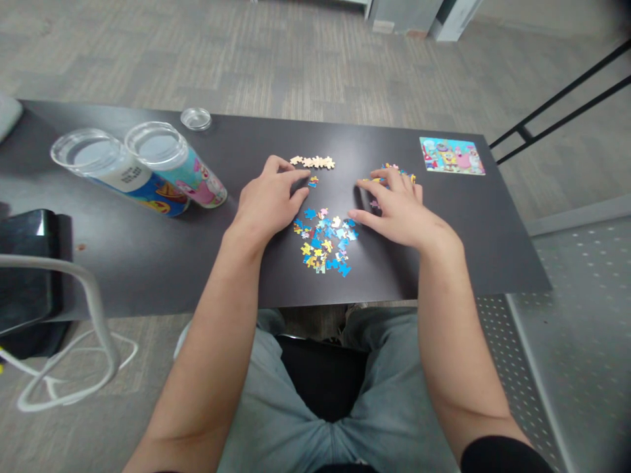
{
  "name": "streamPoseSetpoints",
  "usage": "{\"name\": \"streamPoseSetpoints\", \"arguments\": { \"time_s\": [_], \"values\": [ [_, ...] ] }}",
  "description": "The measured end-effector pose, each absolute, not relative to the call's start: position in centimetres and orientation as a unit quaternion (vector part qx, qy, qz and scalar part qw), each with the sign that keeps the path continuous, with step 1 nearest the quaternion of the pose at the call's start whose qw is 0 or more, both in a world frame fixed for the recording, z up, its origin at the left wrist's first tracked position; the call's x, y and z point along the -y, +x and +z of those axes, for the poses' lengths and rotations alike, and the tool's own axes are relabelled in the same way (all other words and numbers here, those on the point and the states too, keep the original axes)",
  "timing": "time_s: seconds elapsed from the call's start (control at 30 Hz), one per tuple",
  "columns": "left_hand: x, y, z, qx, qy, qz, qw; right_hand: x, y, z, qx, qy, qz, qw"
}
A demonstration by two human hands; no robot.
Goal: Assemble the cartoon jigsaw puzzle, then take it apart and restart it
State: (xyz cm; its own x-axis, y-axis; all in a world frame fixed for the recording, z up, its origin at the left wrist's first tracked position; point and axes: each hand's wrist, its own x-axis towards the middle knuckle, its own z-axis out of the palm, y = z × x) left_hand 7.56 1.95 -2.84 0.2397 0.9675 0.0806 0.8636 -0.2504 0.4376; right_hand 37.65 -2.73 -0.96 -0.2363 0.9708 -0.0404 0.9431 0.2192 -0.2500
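Note:
My left hand (271,197) rests on the dark table with thumb and forefinger apart, beside a small multicoloured puzzle piece (313,180). No hold on that piece shows. Just beyond its fingers lies a row of plain tan puzzle pieces (315,161). Over on the other side, my right hand (397,203) has its fingers spread above a cluster of colourful puzzle pieces (409,176), partly hiding them. A pink piece (375,204) shows between its thumb and forefinger. Between my forearms lies a loose pile of blue, yellow and pink puzzle pieces (325,242).
Two clear-topped cartoon canisters, one blue and yellow (142,187), one pink and blue (197,174), stand at left. A clear lid (196,119) lies behind them. A cartoon picture card (452,156) lies far right. A black object (27,269) and white cable (96,309) are at far left.

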Motion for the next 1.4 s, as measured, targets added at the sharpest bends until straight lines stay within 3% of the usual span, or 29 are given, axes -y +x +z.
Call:
{"name": "streamPoseSetpoints", "arguments": {
  "time_s": [0.23, 0.4, 0.7, 1.0, 1.4],
  "values": [
    [-2.4, 7.4, -3.6, -0.529, 0.804, 0.191, 0.191, 2.9, 34.8, -1.5, 0.811, -0.560, 0.137, 0.097],
    [-2.7, 7.3, -4.0, -0.568, 0.772, 0.233, 0.168, 3.0, 33.2, -1.5, 0.826, -0.536, 0.145, 0.100],
    [-2.5, 7.8, -3.2, -0.588, 0.777, 0.167, 0.153, 3.7, 35.4, 0.1, 0.835, -0.504, 0.204, 0.078],
    [-2.4, 7.8, -2.5, -0.542, 0.786, 0.212, 0.208, 2.5, 36.9, -0.5, 0.824, -0.529, 0.179, 0.096],
    [-2.2, 8.2, -2.9, -0.577, 0.761, 0.230, 0.189, 0.8, 36.5, -2.1, 0.819, -0.528, 0.170, 0.144]
  ]
}}
